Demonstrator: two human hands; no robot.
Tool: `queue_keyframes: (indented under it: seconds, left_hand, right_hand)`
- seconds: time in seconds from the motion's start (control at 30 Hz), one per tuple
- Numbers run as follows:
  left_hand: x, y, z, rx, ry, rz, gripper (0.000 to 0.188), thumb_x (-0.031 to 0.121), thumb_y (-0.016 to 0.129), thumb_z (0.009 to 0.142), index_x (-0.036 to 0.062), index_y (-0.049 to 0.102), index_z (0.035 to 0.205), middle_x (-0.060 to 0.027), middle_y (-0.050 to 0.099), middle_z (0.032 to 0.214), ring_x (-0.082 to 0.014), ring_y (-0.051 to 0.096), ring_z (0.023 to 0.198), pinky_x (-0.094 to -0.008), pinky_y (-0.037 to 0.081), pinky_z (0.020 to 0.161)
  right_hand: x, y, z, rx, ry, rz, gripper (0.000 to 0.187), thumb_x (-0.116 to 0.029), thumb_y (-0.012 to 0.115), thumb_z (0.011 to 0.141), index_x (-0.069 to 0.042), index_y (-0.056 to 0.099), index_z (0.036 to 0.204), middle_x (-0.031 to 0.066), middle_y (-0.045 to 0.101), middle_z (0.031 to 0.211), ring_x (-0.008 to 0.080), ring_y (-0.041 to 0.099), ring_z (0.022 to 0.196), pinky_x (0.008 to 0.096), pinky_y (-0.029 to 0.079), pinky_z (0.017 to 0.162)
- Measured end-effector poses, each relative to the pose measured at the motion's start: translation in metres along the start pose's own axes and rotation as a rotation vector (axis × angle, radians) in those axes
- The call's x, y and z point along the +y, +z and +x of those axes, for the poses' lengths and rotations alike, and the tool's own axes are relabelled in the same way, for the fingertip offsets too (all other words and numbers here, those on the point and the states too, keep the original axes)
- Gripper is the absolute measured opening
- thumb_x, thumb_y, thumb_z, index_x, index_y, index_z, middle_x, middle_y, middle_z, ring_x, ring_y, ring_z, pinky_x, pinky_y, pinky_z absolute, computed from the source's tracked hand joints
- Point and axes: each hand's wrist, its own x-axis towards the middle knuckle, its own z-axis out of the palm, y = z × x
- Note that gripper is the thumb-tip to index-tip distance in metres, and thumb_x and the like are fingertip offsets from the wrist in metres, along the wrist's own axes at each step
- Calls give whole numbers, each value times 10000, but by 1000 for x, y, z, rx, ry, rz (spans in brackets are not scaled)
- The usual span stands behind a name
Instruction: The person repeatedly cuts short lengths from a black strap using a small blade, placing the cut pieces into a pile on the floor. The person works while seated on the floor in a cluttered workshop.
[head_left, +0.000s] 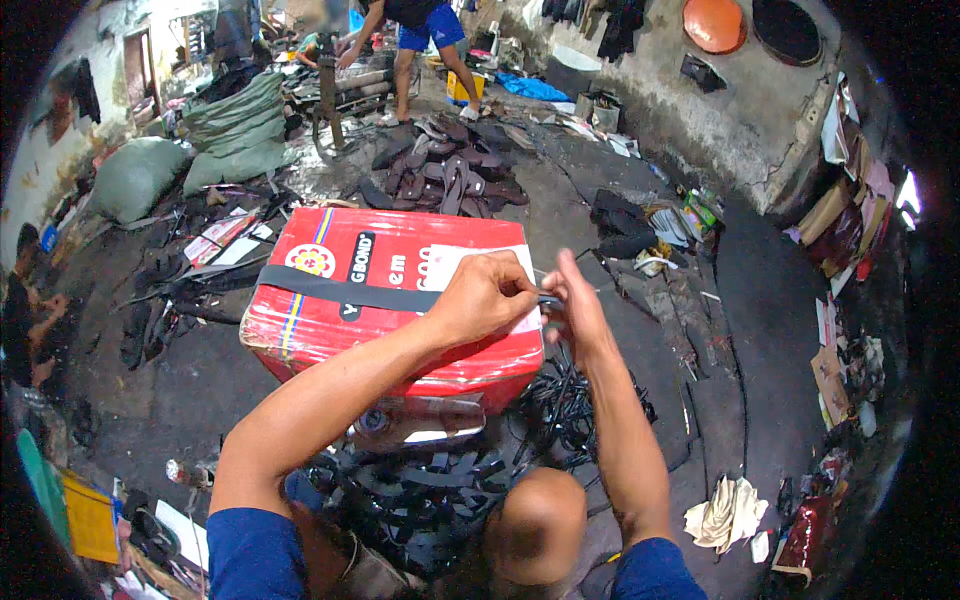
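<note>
A long flat black strip (pixel 365 292) lies across the top of a red cardboard box (pixel 395 375) in front of me. My left hand (pixel 483 297) rests over the box's right part, thumb and fingers pinched on the strip near its right end. Just past the box's right edge is my right hand (pixel 577 305). One digit points up while the other fingers curl around the short dark end of the strip; their tips are partly hidden. A pale paper label (pixel 455 262) shows beneath the left hand.
Many short black pieces (pixel 430 510) and a tangle of thin black strips (pixel 570 405) lie between my knees and the box. Beyond the box is a heap of dark footwear parts (pixel 450 175). A person in blue shorts (pixel 430 30) bends farther back. Green sacks (pixel 140 178) stand left.
</note>
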Motion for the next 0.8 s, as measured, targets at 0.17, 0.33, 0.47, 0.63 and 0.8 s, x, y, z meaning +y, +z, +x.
queue_keyframes:
  seconds: [0.17,0.33,0.47,0.63,0.8]
  left_hand:
    - [0,-8,-2,0,-76,-25,87,76,765,817,-10,759,828,-87,698,785,-141,665,690,-305,536,636]
    - [-1,-13,-4,-22,-109,5,87,71,758,821,-16,753,822,-82,719,795,-124,680,724,-286,555,660]
    - [3,-15,-6,-4,-105,1,92,72,756,826,-18,753,837,-80,725,805,-127,682,732,-286,556,668]
    - [-1,-15,2,-38,-110,30,90,77,756,827,-9,764,850,-77,735,822,-127,684,741,-289,558,678]
    - [0,-14,5,-49,-85,71,94,88,761,836,-4,770,852,-73,734,823,-125,685,750,-292,560,680]
  right_hand:
    - [-7,29,20,249,-595,-758,396,-327,583,1004,40,663,879,266,689,850,417,691,809,478,524,741]
    - [69,16,49,275,-512,-454,304,-232,614,982,57,677,911,262,706,851,362,706,802,452,518,738]
    - [163,8,61,346,-549,-345,299,-230,615,984,42,672,874,201,695,775,306,677,754,435,509,722]
    - [298,-28,63,403,-266,-532,272,-221,650,946,41,682,881,237,697,848,397,676,805,465,509,771]
    - [349,-28,66,489,-160,-548,242,-200,649,922,37,693,902,254,701,845,425,677,834,467,507,811]
